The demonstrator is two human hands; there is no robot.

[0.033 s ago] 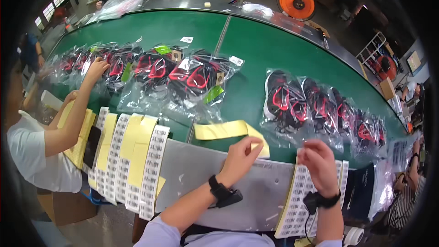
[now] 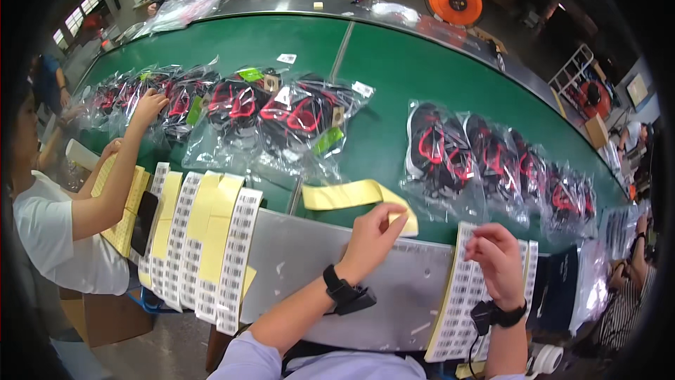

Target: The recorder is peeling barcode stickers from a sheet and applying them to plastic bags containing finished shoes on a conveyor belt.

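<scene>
My left hand [image 2: 373, 239] pinches one end of a yellow paper strip [image 2: 341, 195], which bends and trails leftward over the green conveyor belt. My right hand [image 2: 498, 260] is raised over white barcode label sheets [image 2: 457, 303] at the metal ledge. Its fingers are curled with the tips close to the thumb; anything held there is too small to make out. Beyond my hands, black and red shoes in clear plastic bags [image 2: 436, 148] lie in a row to the right. More bagged shoes [image 2: 302, 116] lie to the left, some with green tags.
The metal ledge [image 2: 337, 239] runs along the near side of the green belt [image 2: 373, 63]. More label strips [image 2: 235, 260] hang over it at left, near a dark phone [image 2: 145, 222]. A co-worker's hand [image 2: 149, 107] touches bagged shoes. An orange fan [image 2: 453, 2] stands beyond.
My right hand has dropped slightly toward me, over the label sheets. The left hand still pinches the yellow strip, and the whole view has shifted a little.
</scene>
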